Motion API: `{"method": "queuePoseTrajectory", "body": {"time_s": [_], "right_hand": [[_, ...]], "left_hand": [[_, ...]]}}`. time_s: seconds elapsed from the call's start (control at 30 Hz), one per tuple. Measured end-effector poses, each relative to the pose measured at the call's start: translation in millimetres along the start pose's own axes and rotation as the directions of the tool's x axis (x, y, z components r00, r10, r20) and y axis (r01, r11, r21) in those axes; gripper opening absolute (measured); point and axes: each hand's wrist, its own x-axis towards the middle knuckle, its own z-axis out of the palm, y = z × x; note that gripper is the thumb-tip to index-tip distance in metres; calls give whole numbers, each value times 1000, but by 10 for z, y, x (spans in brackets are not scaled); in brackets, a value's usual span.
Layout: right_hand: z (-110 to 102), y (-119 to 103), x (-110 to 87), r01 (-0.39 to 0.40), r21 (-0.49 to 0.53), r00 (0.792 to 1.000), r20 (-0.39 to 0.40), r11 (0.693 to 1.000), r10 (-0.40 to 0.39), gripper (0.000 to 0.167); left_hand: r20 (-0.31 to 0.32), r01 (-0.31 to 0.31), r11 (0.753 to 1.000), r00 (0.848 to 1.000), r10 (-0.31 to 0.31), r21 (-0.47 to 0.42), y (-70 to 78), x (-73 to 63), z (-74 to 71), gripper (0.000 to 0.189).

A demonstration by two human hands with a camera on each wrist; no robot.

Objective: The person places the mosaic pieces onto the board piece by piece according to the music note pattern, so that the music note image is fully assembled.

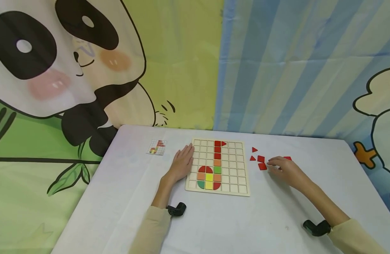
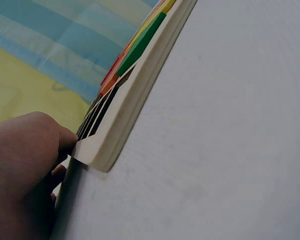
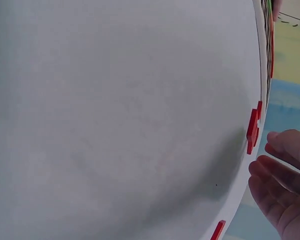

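Note:
A pale wooden grid board lies on the table with red, orange, green and yellow pieces in some cells. Along its left edge my left hand rests with fingers stretched forward; in the left wrist view this hand touches the board's corner. My right hand hovers right of the board, fingers loosely bent. Just left of its fingertips lie two red squares, with two red triangles near them. The right wrist view shows nothing between the fingers of the right hand.
A small printed card with a coloured grid pattern lies left of the board. Another red piece sits just beyond the right hand. The white table backs onto a cartoon-printed curtain.

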Motion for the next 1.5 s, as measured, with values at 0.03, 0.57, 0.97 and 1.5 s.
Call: {"method": "queuePoseTrajectory", "body": {"time_s": [0.03, 0.57, 0.97, 1.5], "right_hand": [[15, -11, -7, 5, -8, 1000, 6, 1000, -5, 27], [170, -75, 58, 190, -130, 981, -15, 973, -194, 12], [98, 45, 134, 300, -118, 953, -11, 946, -304, 24], [205, -613, 966, 329, 37, 942, 62, 944, -331, 18]], "left_hand": [[-5, -1, 1000, 1000, 1, -4, -4, -2, 2, 55], [7, 14, 1000, 1000, -14, 10, -13, 1, 10, 55], [6, 20, 1000, 1000, -20, 6, -9, 10, 9, 55], [10, 19, 1000, 1000, -19, 9, -20, -2, 15, 56]]}}
